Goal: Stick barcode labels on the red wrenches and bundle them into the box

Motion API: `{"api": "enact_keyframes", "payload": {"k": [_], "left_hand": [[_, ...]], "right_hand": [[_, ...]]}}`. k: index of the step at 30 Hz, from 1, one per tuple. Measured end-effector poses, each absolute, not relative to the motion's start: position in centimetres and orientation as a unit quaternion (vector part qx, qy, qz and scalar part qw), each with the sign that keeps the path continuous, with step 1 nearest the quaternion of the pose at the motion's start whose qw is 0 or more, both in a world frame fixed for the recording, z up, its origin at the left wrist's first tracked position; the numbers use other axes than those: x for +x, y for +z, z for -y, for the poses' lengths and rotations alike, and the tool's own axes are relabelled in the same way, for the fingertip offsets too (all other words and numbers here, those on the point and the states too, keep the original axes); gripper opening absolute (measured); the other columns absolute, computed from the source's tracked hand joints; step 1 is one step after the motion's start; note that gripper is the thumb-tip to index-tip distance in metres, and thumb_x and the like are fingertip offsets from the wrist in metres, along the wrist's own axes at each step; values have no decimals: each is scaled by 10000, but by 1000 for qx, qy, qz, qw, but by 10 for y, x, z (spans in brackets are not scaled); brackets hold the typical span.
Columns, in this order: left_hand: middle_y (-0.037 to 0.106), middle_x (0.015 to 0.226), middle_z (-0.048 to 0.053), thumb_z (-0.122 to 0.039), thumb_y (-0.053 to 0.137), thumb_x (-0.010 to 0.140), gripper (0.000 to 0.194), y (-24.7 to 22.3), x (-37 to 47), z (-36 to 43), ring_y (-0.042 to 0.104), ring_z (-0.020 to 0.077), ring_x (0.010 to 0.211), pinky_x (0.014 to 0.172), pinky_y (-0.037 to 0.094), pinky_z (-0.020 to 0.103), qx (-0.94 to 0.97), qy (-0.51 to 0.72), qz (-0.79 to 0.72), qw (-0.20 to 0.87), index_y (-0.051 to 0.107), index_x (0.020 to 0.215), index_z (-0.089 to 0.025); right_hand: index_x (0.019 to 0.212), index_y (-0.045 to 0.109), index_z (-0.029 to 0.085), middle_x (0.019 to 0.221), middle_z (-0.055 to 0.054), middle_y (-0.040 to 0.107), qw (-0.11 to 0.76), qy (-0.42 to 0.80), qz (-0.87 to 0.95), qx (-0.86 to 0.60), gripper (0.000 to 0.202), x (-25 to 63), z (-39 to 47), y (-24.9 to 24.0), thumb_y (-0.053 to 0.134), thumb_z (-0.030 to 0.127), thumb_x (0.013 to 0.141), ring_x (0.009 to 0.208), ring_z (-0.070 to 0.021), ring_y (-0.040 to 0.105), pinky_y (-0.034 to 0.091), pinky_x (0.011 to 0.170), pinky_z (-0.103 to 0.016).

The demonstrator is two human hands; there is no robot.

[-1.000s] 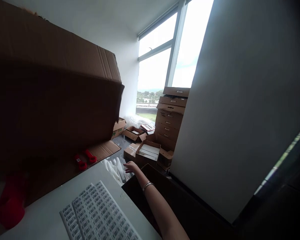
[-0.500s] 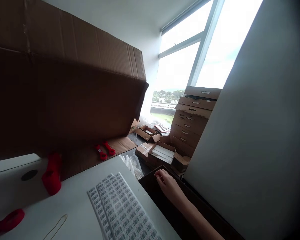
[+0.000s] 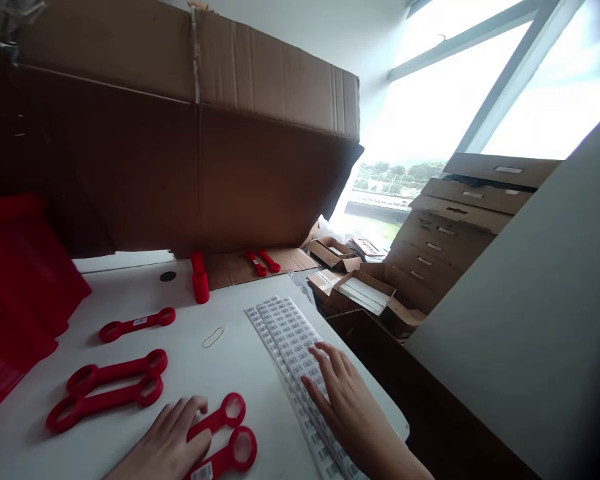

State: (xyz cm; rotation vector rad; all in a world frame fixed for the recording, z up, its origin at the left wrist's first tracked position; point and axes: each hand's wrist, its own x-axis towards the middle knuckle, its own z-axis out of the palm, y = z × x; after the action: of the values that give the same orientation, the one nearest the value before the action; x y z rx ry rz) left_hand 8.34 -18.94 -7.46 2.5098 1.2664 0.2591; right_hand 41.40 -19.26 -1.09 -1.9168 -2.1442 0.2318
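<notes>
Two red double-ring wrenches (image 3: pixel 243 448) lie side by side at the front of the white table. My left hand (image 3: pixel 173 437) rests over their left part, its fingers curled on the upper one. Over the sheets of small printed labels (image 3: pixel 290 340) is my right hand (image 3: pixel 347 393), fingers spread, holding nothing. To the left lie a pair of red wrenches (image 3: pixel 115 387) close together and, behind them, a single one (image 3: pixel 137 323) with a white label. A rubber band (image 3: pixel 213 337) lies between the wrenches and the sheets.
A large cardboard box (image 3: pixel 260 167) overhangs the table's back. Red plastic material (image 3: pixel 20 287) is at the left. Behind stand a red cylinder (image 3: pixel 201 287) and two small wrenches (image 3: pixel 263 263) on cardboard. Right of the table are a deep open box (image 3: pixel 405 373) and stacked cartons (image 3: pixel 430 247).
The view has turned left. My right hand has moved from above the open box to the label sheets, its fingers now spread. My left hand has come into view at the wrenches.
</notes>
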Motion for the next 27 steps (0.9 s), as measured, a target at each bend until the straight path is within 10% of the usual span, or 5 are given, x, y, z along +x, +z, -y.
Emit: {"api": "enact_keyframes", "payload": {"k": [6,17,27], "left_hand": [[616,1371,136,-671,540,920,492,-75,72,206,547,380,1285,1105,438,594,914,144,-378,34,682,1076,-227],[636,1323,189,-180,465,913,243,-53,66,232,603,347,1250,1068,459,592,914,113,-386,-58,664,1052,-184],[610,1386,108,-305,627,914,313,-86,26,249,574,310,1281,1129,403,550,858,208,-462,-84,674,1220,-250]], "right_hand": [[1394,618,168,1488,-180,548,71,97,780,-615,480,355,207,-1,448,438,1036,1383,-381,498,425,1137,-583],[1501,392,-133,1575,-348,351,-31,-7,628,-777,626,376,179,-28,316,313,1068,1504,-400,330,320,1208,-515],[1467,504,-14,1523,-288,484,3,-57,590,-806,511,378,185,-44,318,255,1075,1433,-381,453,247,1189,-635]]}}
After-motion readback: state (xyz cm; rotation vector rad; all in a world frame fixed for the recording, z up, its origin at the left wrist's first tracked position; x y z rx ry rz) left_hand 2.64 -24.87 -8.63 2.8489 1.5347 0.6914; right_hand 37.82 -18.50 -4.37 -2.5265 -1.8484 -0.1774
